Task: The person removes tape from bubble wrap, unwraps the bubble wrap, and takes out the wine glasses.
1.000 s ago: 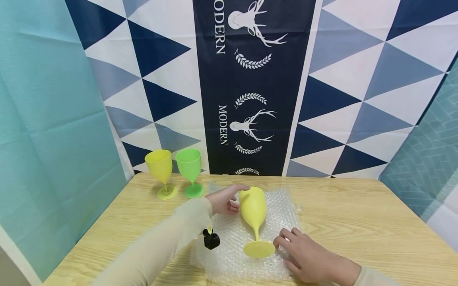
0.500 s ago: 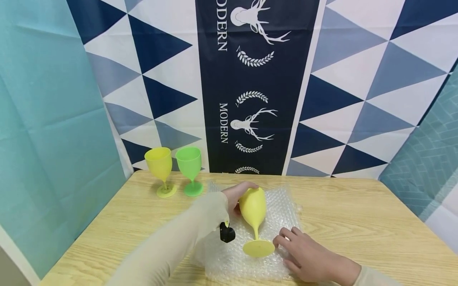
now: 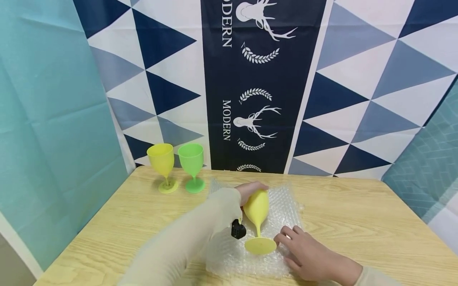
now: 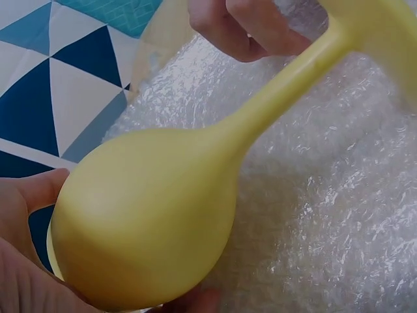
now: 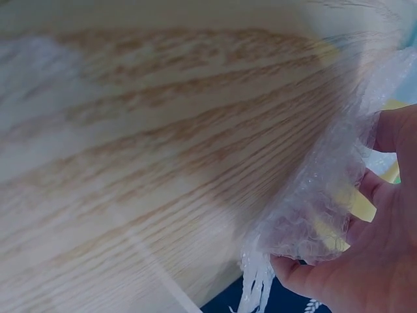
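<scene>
A yellow plastic goblet (image 3: 257, 208) lies on its side on a sheet of bubble wrap (image 3: 284, 212), its foot toward me. My left hand (image 3: 248, 190) grips the bowl near the rim, with the thumb on one side in the left wrist view and fingertips showing beneath the bowl (image 4: 150, 208). Close to the goblet's foot (image 3: 260, 245), my right hand (image 3: 307, 254) has curled fingers and holds the right edge of the wrap. In the right wrist view, that bubble wrap (image 5: 300, 208) stands between thumb and fingers. The goblet's mouth is hidden by the left hand.
Another yellow goblet (image 3: 161, 159) and a green goblet (image 3: 191, 159) stand upright at the back left of the wooden table (image 3: 343, 214). Behind the table hangs a patterned curtain (image 3: 257, 79), with a teal cloth (image 3: 61, 119) on the left.
My left hand has moved right and closed round the goblet's bowl, from only touching near its rim. The right hand has stayed in place. The head view has shifted slightly.
</scene>
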`<action>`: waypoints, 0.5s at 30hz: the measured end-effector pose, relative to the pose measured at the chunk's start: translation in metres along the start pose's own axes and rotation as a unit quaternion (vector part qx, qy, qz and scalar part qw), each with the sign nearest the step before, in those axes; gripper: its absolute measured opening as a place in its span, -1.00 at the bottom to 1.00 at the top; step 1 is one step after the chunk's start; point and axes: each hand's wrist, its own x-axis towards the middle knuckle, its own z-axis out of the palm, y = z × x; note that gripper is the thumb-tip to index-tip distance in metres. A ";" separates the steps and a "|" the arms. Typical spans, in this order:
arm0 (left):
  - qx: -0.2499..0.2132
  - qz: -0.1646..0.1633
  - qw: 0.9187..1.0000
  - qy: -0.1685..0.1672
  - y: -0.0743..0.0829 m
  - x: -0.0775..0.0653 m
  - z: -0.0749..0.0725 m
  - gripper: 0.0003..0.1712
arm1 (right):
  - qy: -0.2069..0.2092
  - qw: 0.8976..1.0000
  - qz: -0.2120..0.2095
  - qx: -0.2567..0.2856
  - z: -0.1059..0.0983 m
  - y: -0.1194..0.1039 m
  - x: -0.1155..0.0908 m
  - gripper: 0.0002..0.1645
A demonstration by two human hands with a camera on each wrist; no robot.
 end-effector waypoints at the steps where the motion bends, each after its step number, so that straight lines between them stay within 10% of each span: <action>1: 0.003 0.001 1.000 0.003 0.000 0.002 0.001 -0.67 | -0.001 1.000 0.000 -0.001 0.000 0.000 0.000 -0.60; 15: 0.026 -0.015 0.999 0.043 -0.003 -0.002 -0.003 -0.49 | -0.036 0.999 0.022 0.011 -0.003 -0.001 0.003 -0.60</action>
